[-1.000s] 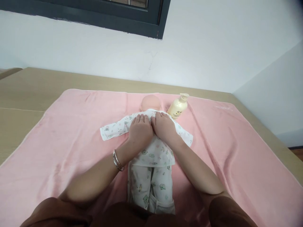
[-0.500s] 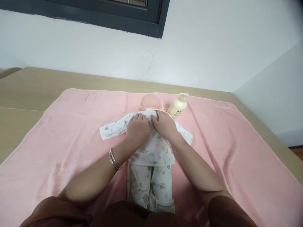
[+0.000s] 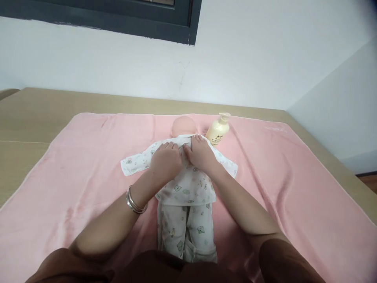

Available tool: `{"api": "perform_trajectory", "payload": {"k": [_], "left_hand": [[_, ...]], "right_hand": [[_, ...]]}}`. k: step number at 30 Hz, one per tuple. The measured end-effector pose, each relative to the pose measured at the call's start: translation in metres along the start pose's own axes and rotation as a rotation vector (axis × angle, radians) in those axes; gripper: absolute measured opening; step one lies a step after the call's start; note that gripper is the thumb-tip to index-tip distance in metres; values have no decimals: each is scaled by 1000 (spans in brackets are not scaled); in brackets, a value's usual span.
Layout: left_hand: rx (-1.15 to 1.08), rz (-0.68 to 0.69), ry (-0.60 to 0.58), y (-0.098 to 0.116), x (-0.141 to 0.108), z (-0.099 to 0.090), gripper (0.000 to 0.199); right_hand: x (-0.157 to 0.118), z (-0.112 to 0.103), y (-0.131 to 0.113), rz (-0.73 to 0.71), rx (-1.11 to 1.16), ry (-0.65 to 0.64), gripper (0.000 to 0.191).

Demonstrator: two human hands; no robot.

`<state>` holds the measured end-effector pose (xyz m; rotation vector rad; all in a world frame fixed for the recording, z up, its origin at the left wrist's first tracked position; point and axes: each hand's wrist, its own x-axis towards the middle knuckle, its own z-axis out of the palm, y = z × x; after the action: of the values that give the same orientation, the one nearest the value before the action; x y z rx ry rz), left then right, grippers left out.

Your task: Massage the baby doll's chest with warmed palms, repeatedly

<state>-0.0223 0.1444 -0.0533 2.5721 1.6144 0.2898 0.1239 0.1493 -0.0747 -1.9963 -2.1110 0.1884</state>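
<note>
A baby doll lies on the pink blanket, its bald head (image 3: pixel 184 125) at the far end. It wears a white printed shirt (image 3: pixel 188 192), with sleeves spread to both sides, and matching trousers (image 3: pixel 200 228). My left hand (image 3: pixel 166 160) has its fingers curled into the shirt's upper chest, left of the neckline. Close beside it, my right hand (image 3: pixel 202 153) grips the cloth at the right of the neckline, thumb toward the left hand. The fingertips are partly hidden in the fabric.
A pale yellow pump bottle (image 3: pixel 218 129) stands on the blanket just right of the doll's head. The pink blanket (image 3: pixel 88 165) covers much of the wooden table (image 3: pixel 53 102). A white wall (image 3: pixel 241 70) rises behind, below a dark window frame (image 3: pixel 165 27).
The view has shifted slightly, so things sit a little further left. My left fingers are more curled into the shirt. Both hands stay at its neckline.
</note>
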Motion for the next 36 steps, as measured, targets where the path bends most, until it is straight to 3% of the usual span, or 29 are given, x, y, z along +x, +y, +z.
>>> {"api": "perform_trajectory", "payload": {"k": [4,8,14,22,30,36], "left_hand": [[-129,3,35,-9,12,14,27],[-248,-21,149,-21,26,36,30],[-254,-12,270,-20,24,55,37],[-233,-34,258,-17,23,50,38],[-130,-52,282,0,12,45,33],[-208,-10,194,-21,26,47,30]], "right_hand": [[-13,4,-11,-3,-35,39,58],[-27,1,-22,-39,-17,65,55],[-6,1,-5,-7,53,47,48],[-2,9,-3,-14,-16,87,48],[4,-5,5,-66,-2,-38,47],[-4,-8,-5,-79,-48,-42,45]]}}
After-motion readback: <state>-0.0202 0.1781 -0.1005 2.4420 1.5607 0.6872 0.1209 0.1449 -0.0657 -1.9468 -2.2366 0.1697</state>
